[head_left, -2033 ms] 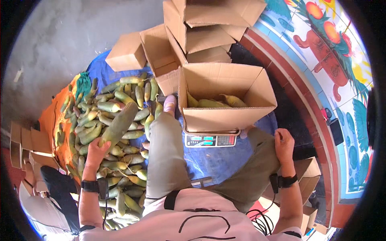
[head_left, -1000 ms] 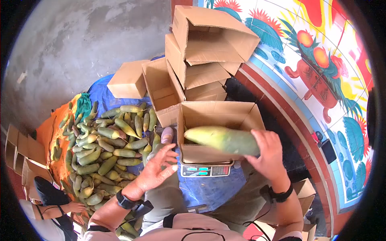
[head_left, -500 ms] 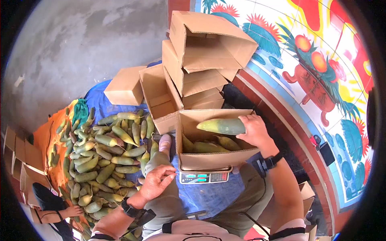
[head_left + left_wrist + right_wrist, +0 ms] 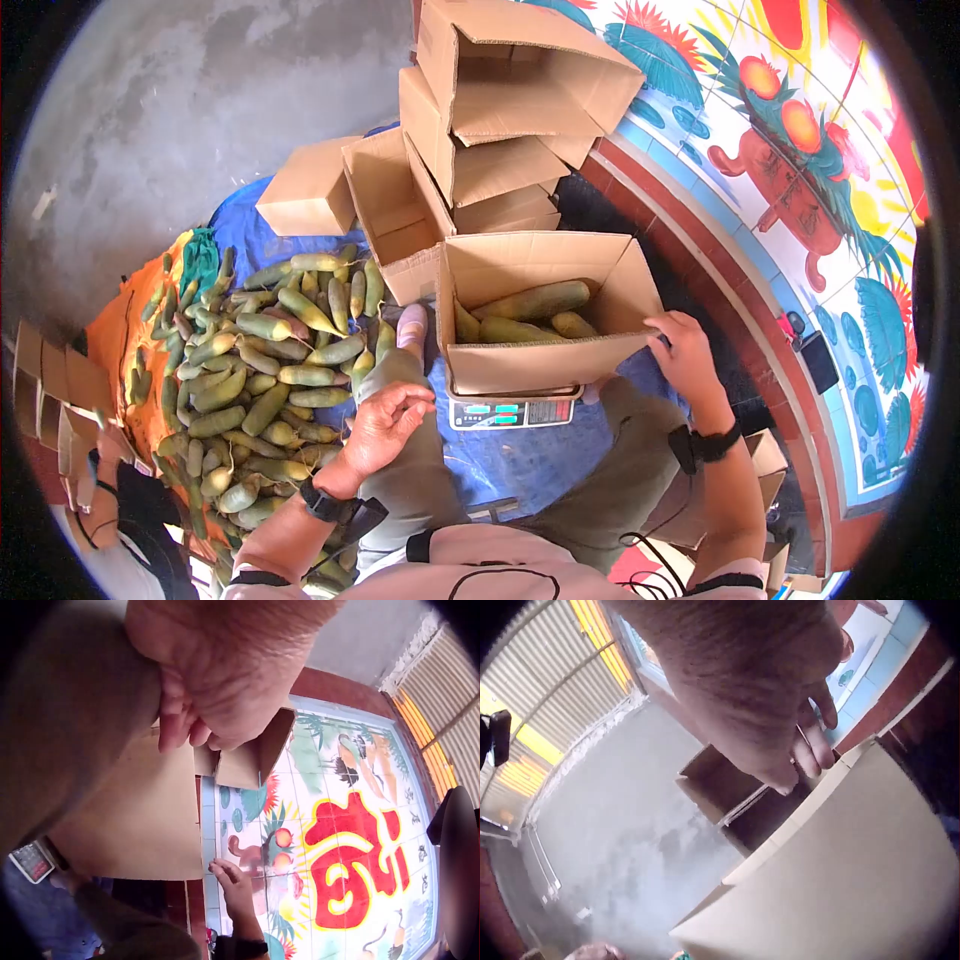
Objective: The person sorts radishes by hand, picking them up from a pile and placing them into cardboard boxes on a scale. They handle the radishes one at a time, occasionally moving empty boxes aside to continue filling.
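Observation:
An upright cardboard box (image 4: pixel 550 365) stands on a digital scale (image 4: pixel 510 413) in front of the person. Inside it lie several green radishes, with a long one (image 4: pixel 540 300) slanting across the top of the others. My right hand (image 4: pixel 685 352) is at the box's front right corner, fingertips right at the rim, fingers loosely bent and holding nothing. The right wrist view shows that hand (image 4: pixel 757 697) above the cardboard edge (image 4: pixel 840 855). Over the left knee hovers my left hand (image 4: pixel 385 425), empty, its fingers relaxed.
A large pile of green radishes (image 4: pixel 265 410) covers the blue and orange sheets at left. Behind the box are an open carton (image 4: pixel 400 220), stacked cartons (image 4: pixel 530 90) and another carton (image 4: pixel 305 190). At lower left another person's arm (image 4: pixel 100 510) shows. A painted tile wall (image 4: pixel 700 150) curves along the right.
The long green radish went from the left hand to the right, then into the box. The right hand has let go and drawn back to the box's right rim. The left hand stays near the knee.

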Demonstrator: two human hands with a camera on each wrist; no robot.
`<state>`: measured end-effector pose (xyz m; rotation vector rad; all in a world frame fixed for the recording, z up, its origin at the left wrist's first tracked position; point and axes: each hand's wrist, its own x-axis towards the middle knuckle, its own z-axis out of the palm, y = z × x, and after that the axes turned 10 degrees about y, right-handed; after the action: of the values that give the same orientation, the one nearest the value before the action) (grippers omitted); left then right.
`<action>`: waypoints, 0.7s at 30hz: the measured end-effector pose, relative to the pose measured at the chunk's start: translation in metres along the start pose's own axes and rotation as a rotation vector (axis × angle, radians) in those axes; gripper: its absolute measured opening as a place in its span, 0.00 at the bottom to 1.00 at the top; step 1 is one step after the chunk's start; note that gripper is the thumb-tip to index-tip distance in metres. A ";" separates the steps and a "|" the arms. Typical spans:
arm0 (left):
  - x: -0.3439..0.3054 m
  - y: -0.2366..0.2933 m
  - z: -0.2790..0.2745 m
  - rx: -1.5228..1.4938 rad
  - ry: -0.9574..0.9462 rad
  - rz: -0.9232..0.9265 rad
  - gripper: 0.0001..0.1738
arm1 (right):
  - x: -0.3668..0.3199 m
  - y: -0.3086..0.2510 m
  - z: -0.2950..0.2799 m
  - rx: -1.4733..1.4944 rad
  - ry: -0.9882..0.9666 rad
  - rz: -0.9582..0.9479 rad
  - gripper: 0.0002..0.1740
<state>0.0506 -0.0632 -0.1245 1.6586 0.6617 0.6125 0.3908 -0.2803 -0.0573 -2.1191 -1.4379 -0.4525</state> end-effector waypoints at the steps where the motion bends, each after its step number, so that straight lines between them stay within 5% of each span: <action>1: 0.000 0.001 -0.001 0.002 0.001 -0.006 0.09 | -0.008 0.002 -0.005 -0.004 -0.009 0.049 0.13; 11: 0.002 0.002 0.005 -0.022 -0.003 -0.037 0.08 | -0.091 0.009 -0.003 0.013 -0.007 0.178 0.09; 21: 0.003 0.006 0.011 0.016 0.027 -0.069 0.10 | -0.097 0.000 0.009 0.018 0.023 0.180 0.05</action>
<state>0.0611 -0.0701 -0.1204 1.6376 0.7416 0.5824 0.3544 -0.3470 -0.1178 -2.1971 -1.2206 -0.3915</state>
